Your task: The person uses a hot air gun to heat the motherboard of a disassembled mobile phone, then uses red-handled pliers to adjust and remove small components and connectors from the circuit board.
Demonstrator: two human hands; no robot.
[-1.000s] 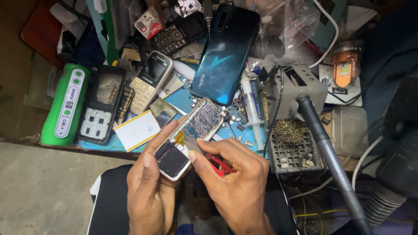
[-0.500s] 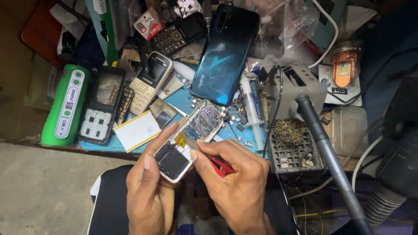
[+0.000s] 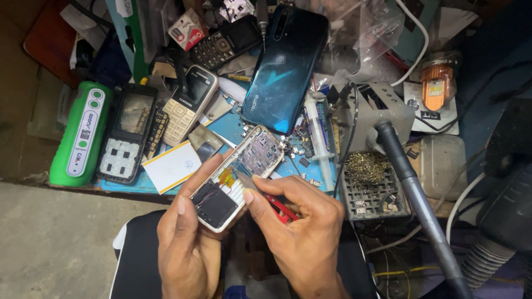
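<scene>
— Head view first: what surface am I looking down on?

— I see a blue work mat (image 3: 233,128) on a crowded bench, its near edge above a bare grey floor (image 3: 61,238). Loose screws and small parts lie scattered on the mat just right of the hands.

— And the hands?

— I see the left hand (image 3: 185,243) gripping an opened keypad phone (image 3: 235,177) from below, thumb laid along its left side. The phone tilts up to the right, held just above the mat's near edge. The right hand (image 3: 302,227) pinches a red-handled tool (image 3: 277,206), tip against the phone's exposed middle.

— What surrounds them?

— I note a dark teal smartphone (image 3: 285,66) lying back-up behind, a cream keypad phone (image 3: 188,102) to its left, a green oblong device (image 3: 83,133) at the far left, and a soldering stand (image 3: 374,119) with brass wool (image 3: 368,166) to the right.
</scene>
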